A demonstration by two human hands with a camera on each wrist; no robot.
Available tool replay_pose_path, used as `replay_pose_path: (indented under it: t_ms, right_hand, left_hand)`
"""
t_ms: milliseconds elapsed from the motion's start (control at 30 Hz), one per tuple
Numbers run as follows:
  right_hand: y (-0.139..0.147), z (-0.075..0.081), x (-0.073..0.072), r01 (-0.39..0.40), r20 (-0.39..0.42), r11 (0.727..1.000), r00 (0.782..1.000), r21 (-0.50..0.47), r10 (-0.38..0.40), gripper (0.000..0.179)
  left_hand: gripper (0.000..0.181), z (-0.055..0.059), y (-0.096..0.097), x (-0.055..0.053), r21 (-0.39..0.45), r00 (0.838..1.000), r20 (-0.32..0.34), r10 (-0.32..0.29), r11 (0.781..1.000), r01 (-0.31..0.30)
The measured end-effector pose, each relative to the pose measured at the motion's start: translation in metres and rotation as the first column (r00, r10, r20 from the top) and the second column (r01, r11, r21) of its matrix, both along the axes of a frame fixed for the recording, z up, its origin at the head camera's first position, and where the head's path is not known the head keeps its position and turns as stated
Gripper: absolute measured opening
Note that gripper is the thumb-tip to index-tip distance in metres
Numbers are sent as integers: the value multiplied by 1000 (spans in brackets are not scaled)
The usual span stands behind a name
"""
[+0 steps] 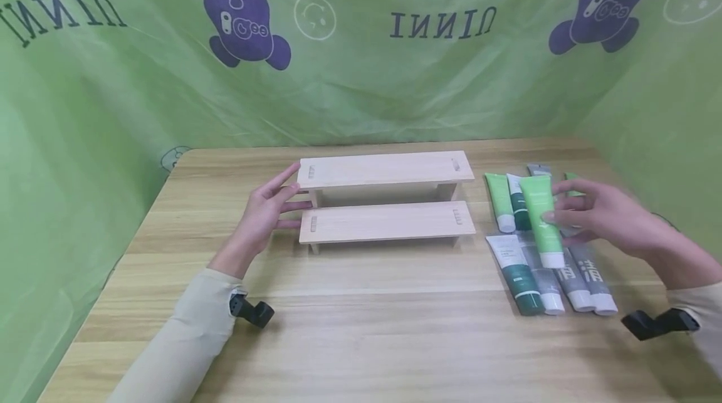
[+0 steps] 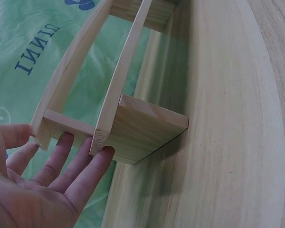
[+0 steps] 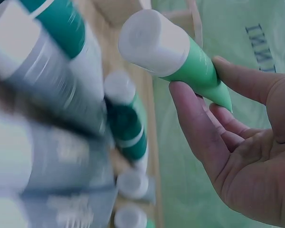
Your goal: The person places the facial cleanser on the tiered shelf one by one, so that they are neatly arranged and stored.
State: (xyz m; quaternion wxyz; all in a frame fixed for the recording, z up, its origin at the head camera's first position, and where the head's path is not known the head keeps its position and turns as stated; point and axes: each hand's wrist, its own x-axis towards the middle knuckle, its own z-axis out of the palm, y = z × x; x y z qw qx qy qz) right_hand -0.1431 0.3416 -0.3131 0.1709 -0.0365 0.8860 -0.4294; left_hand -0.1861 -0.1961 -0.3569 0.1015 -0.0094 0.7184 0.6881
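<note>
My right hand (image 1: 612, 215) pinches a light green squeeze tube (image 1: 540, 215) with a white cap between thumb and fingers. Raised over the other tubes, it has its cap toward me; the right wrist view shows the same green tube (image 3: 194, 66) close up. My left hand (image 1: 265, 202) touches the left end of a two-tier wooden stand (image 1: 386, 221), fingers spread and nearly straight. In the left wrist view, its thumb and fingertips (image 2: 104, 154) rest against the ends of the stand's boards (image 2: 118, 90).
Right of the stand, several tubes lie in two rows: a green tube (image 1: 499, 199), a white and dark green tube (image 1: 516, 274) and grey tubes (image 1: 592, 274) among them. A green printed curtain (image 1: 361, 96) hangs behind and beside the wooden table (image 1: 361, 328).
</note>
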Motion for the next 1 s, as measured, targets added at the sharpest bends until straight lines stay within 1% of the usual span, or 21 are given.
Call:
replay_pose_path:
  t_ms: [67, 133, 333, 633, 867, 1000]
  right_hand:
    - [-10, 2, -2, -1, -2, 1000, 1000, -10, 1, 68]
    - [-20, 4, -5, -12, -10, 999, 1000, -39, 11, 67]
    - [-51, 11, -17, 9, -13, 990, 1000, -139, -11, 64]
    - [-95, 19, -36, -30, -25, 969, 999, -245, 24, 62]
    - [-127, 25, -45, -40, -29, 953, 999, -300, 32, 57]
    - [-144, 27, -49, -56, -50, 943, 998, -328, 42, 54]
  left_hand:
    - [52, 0, 1, 0, 2, 1000, 2, -4, 1000, 4]
    - [51, 0, 1, 1, 0, 1000, 3, 0, 1000, 0]
    - [51, 1, 1, 0, -25, 1000, -15, 2, 1000, -3]
    - [52, -1, -2, -3, -30, 1000, -21, -6, 1000, 5]
    - [52, -2, -2, -4, -29, 1000, -20, -11, 1000, 11]
    - [52, -2, -1, -3, -32, 1000, -19, -9, 999, 9]
